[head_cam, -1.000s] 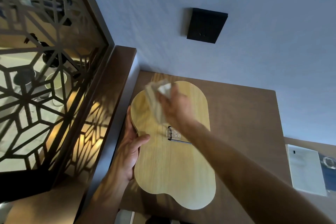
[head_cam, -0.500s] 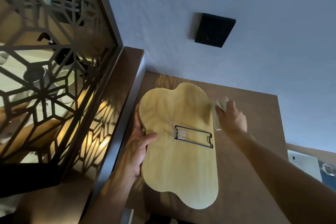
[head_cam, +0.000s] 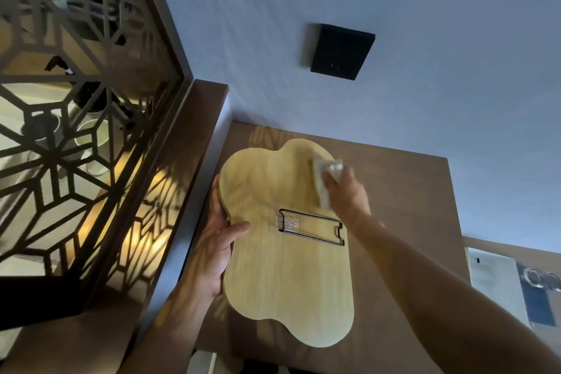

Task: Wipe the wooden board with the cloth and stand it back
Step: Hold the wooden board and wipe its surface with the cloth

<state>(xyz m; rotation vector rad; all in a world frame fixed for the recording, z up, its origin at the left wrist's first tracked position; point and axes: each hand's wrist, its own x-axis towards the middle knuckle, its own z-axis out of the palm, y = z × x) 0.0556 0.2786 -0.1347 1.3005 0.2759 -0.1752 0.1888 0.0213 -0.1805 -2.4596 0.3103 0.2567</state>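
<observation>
A pale wooden board (head_cam: 285,276) with lobed ends lies flat on the dark brown table (head_cam: 403,222). A black wire stand (head_cam: 312,226) with a clear clip is fixed across its middle. My left hand (head_cam: 217,249) grips the board's left edge, thumb on top. My right hand (head_cam: 346,194) presses a small pale cloth (head_cam: 324,179) on the board's upper right lobe; the hand is blurred.
A dark lattice screen (head_cam: 79,118) with a wooden frame rises close on the left. A grey wall (head_cam: 425,100) with a black square panel (head_cam: 341,51) stands behind the table. At the right edge lie a white sheet (head_cam: 491,276) and glassware (head_cam: 543,278).
My right hand with the cloth swept from the board's upper left off its right edge, then came back onto the upper right lobe. The left hand kept its grip.
</observation>
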